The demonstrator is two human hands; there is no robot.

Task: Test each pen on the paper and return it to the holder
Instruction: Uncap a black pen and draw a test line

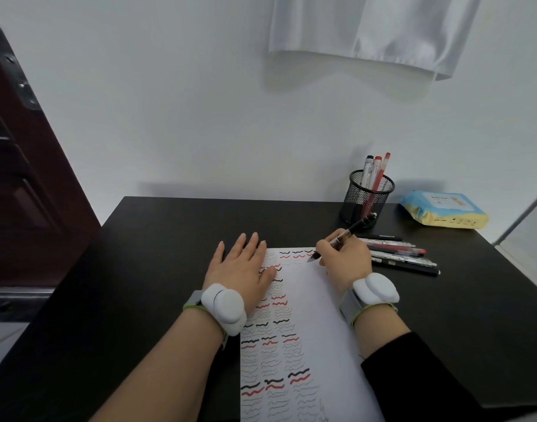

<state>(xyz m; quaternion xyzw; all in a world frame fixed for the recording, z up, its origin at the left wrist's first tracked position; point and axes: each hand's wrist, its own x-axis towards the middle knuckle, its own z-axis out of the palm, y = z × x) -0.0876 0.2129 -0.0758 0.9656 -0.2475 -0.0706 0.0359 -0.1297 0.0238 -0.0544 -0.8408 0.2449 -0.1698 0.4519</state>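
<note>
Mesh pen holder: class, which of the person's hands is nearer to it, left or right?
Right. The right hand grips a black pen just in front of the mesh pen holder. The left hand lies flat on the paper, farther off.

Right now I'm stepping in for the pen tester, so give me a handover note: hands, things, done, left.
Left hand: flat on the paper, steadying it.
Right hand: holds a black pen, tip at the paper's top edge.
Holder: three pens standing in it.
Loose pens: lying right of the paper.
Done: many black and red squiggles on the sheet.
Left: finish this pen, return it, then test the loose ones.
</note>
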